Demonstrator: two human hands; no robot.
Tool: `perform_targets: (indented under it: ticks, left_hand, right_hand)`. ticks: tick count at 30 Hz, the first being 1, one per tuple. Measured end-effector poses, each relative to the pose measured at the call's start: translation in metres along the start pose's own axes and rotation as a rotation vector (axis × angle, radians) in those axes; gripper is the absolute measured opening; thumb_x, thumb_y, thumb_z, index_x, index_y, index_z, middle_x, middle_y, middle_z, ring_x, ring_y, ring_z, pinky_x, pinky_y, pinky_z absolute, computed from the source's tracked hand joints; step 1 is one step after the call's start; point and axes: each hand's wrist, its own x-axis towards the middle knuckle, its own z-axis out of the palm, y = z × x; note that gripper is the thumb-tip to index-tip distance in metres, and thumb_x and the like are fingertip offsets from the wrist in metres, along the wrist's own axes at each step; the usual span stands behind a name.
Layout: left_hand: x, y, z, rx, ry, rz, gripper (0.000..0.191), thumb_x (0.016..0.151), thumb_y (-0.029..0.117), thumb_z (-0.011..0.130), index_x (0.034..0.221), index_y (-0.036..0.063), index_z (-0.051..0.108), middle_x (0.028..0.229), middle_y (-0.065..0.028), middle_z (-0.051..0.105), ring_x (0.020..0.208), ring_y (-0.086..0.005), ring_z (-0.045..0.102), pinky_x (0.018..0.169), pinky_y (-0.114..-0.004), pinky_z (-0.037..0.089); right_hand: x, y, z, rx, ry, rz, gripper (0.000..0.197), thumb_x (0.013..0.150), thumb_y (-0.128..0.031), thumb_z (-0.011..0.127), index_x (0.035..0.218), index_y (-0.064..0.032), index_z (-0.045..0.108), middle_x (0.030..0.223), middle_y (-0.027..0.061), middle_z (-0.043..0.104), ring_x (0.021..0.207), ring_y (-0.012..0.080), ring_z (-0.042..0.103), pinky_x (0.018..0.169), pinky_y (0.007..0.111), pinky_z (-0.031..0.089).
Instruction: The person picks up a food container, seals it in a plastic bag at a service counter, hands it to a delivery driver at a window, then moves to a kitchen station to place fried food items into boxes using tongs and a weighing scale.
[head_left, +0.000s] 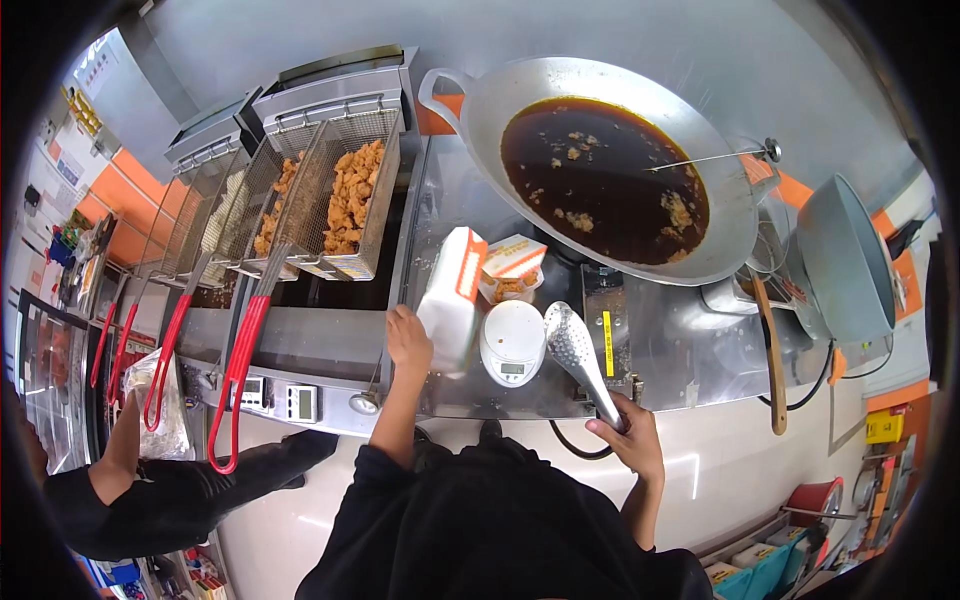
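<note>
My right hand (630, 433) grips the handle of a perforated metal scoop (576, 341), its bowl tilted up just right of a white digital kitchen scale (513, 337). My left hand (409, 339) is at the fryer's right edge, close beside a tall stack of white and orange cartons (451, 296); whether it touches them I cannot tell. Its fingers look curled, with nothing visible in them. Behind the scale, an open carton (515, 262) holds fried pieces. Fried chicken pieces (351, 199) fill the nearest wire fryer basket (379, 255).
A large metal wok (600, 75) of dark oil with floating crumbs stands behind, a thermometer (771, 150) at its rim. Red basket handles (244, 360) jut over the fryer's front edge. A wooden handle (772, 352) overhangs the counter at right. A co-worker (150, 502) stands at left.
</note>
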Motion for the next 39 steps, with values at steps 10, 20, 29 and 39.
perform_targets:
  ticks: [10,20,29,39]
  left_hand:
    - [-0.028,-0.014,-0.03,-0.926,-0.592,-0.192,0.068,0.082,0.041,0.054,0.123,-0.0093,0.036,0.06,-0.0199,0.06,0.049,-0.0337,0.06,0.058,-0.038,0.051]
    - [-0.02,-0.023,-0.1,-1.2,-0.119,-0.029,0.035,0.079,0.005,0.053,0.114,0.0062,0.05,0.112,-0.0166,0.057,0.098,-0.0292,0.056,0.086,-0.037,0.043]
    - [-0.024,-0.04,-0.155,-1.083,-0.327,-0.329,0.044,0.073,-0.001,0.052,0.111,0.0191,0.06,0.091,-0.0167,0.059,0.081,-0.0342,0.059,0.065,-0.038,0.047]
    - [-0.019,-0.032,-0.155,-1.152,-0.171,-0.122,0.035,0.082,0.022,0.05,0.116,0.0112,0.053,0.106,-0.0207,0.056,0.094,-0.0377,0.056,0.08,-0.041,0.045]
  right_hand:
    - [0.007,0.009,0.007,-0.015,-0.101,0.016,0.045,0.074,-0.02,0.073,0.11,0.0008,0.056,0.077,0.0012,0.058,0.059,0.0044,0.041,0.051,0.02,0.035]
    - [0.071,0.051,0.111,-0.155,0.274,-0.074,0.05,0.069,-0.021,0.074,0.103,0.0005,0.044,0.092,0.0196,0.057,0.083,0.0343,0.06,0.068,0.038,0.047]
    - [0.14,0.037,0.127,-0.408,0.272,-0.2,0.071,0.057,-0.03,0.081,0.104,0.0017,0.04,0.108,0.0232,0.05,0.088,0.0412,0.057,0.071,0.043,0.049]
    - [0.098,0.02,0.118,-0.27,0.362,-0.355,0.049,0.064,-0.025,0.078,0.089,0.0018,0.046,0.091,0.0163,0.044,0.081,0.0318,0.048,0.069,0.038,0.042]
